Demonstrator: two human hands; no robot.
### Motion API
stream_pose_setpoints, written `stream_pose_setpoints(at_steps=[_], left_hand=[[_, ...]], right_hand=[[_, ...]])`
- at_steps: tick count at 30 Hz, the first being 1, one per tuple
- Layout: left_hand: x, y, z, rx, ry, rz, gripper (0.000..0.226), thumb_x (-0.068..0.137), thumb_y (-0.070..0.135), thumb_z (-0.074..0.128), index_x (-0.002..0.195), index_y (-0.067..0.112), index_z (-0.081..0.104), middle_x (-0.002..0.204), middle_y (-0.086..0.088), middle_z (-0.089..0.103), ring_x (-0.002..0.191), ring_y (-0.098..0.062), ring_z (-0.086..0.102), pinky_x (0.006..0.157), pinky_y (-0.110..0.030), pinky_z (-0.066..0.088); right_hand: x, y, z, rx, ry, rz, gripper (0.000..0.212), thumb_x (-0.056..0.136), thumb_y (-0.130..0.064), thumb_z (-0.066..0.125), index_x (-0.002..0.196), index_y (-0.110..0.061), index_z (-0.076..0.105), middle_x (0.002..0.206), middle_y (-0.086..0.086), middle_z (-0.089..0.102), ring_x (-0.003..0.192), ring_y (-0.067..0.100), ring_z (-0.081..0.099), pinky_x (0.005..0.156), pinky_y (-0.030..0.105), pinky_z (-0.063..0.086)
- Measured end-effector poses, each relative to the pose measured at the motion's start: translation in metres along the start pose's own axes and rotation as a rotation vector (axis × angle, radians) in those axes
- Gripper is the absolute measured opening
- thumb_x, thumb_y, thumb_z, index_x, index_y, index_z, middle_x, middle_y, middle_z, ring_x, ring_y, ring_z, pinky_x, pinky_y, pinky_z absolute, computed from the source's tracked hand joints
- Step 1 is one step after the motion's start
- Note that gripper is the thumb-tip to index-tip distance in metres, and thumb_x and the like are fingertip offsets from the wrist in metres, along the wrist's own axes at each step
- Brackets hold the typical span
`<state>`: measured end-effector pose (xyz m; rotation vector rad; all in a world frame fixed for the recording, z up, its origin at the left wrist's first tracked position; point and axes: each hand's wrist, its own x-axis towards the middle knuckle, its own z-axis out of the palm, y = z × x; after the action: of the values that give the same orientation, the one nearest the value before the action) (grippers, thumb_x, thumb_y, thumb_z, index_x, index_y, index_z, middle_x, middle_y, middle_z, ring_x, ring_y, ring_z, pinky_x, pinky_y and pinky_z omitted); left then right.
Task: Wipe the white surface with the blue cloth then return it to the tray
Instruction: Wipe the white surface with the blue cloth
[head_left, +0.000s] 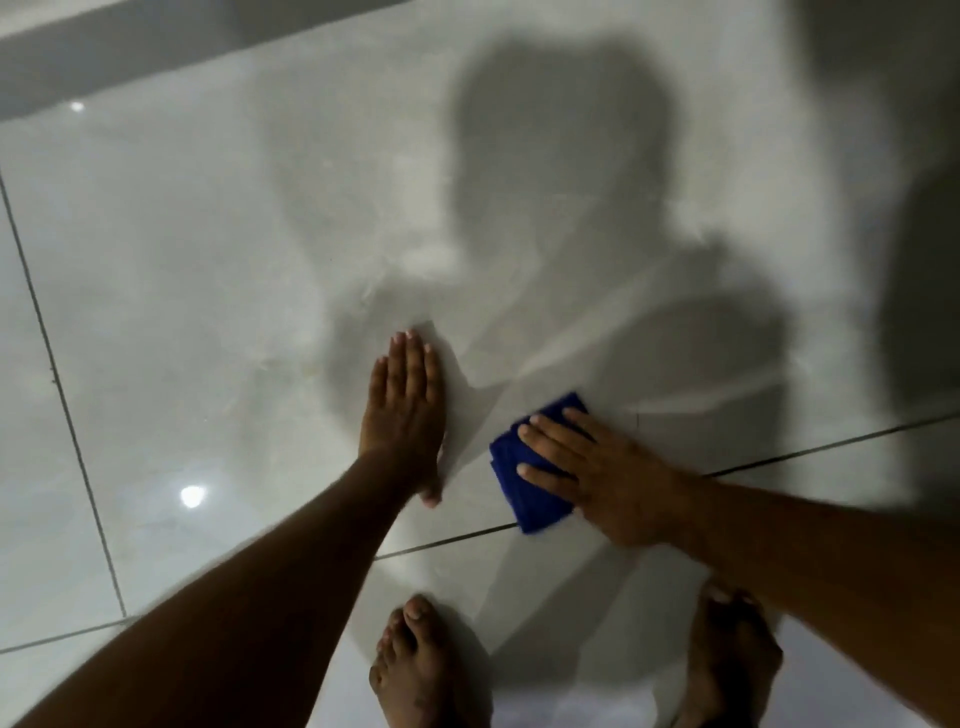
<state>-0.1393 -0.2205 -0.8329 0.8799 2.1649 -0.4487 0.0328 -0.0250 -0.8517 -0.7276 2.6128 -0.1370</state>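
The white surface (208, 270) is a glossy tiled floor with dark grout lines. A folded blue cloth (524, 483) lies flat on it, right of centre, just above a grout line. My right hand (602, 467) presses down on the cloth with fingers spread, covering its right half. My left hand (408, 410) rests flat on the tile to the left of the cloth, fingers together, palm down, holding nothing. A narrow strip of bare tile separates it from the cloth. No tray is in view.
My two bare feet (415, 670) stand on the tile at the bottom, just below the hands. A grey band (130, 57) runs along the far top-left edge. My shadow falls over the middle of the floor. Light spots reflect at left.
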Motion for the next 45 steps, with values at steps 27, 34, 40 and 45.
stream_pose_setpoints(at_steps=[27,34,40,45], left_hand=[[0.014,0.001,-0.011,-0.006,-0.081,0.033,0.189,0.020,0.065,0.091,0.136,-0.007,-0.040,0.145,-0.037,-0.041,0.138,-0.049,-0.036,0.120,-0.056,-0.010],[0.015,0.002,-0.006,-0.062,-0.042,-0.005,0.192,0.014,0.061,0.093,0.138,-0.006,-0.039,0.149,-0.034,-0.039,0.140,-0.046,-0.035,0.115,-0.055,-0.017],[-0.024,-0.031,0.027,-0.130,0.176,-0.042,0.181,0.024,0.078,0.082,0.148,-0.002,-0.024,0.157,-0.027,-0.027,0.148,-0.042,-0.021,0.122,-0.057,-0.002],[-0.030,-0.048,0.054,-0.209,0.162,-0.114,0.168,0.034,0.095,0.060,0.151,-0.006,-0.005,0.162,-0.029,-0.007,0.151,-0.042,-0.008,0.121,-0.059,0.012]], right_hand=[[-0.038,-0.008,0.055,0.088,0.127,-0.014,0.083,0.085,-0.051,0.051,0.154,-0.017,0.019,0.162,0.021,0.011,0.150,0.040,0.005,0.119,0.060,0.009],[0.006,-0.056,0.037,0.490,0.223,1.407,0.080,0.084,-0.046,0.056,0.142,0.007,0.039,0.143,0.045,0.033,0.130,0.063,0.034,0.103,0.074,0.030],[0.043,-0.121,0.024,0.451,0.024,0.671,0.124,0.064,-0.065,0.069,0.154,-0.011,0.002,0.154,0.030,-0.019,0.143,0.050,-0.017,0.112,0.066,-0.008],[0.049,-0.028,0.010,0.081,-0.015,0.061,0.110,0.071,-0.070,0.055,0.155,-0.021,0.005,0.163,0.020,-0.006,0.149,0.040,-0.010,0.120,0.059,-0.001]])
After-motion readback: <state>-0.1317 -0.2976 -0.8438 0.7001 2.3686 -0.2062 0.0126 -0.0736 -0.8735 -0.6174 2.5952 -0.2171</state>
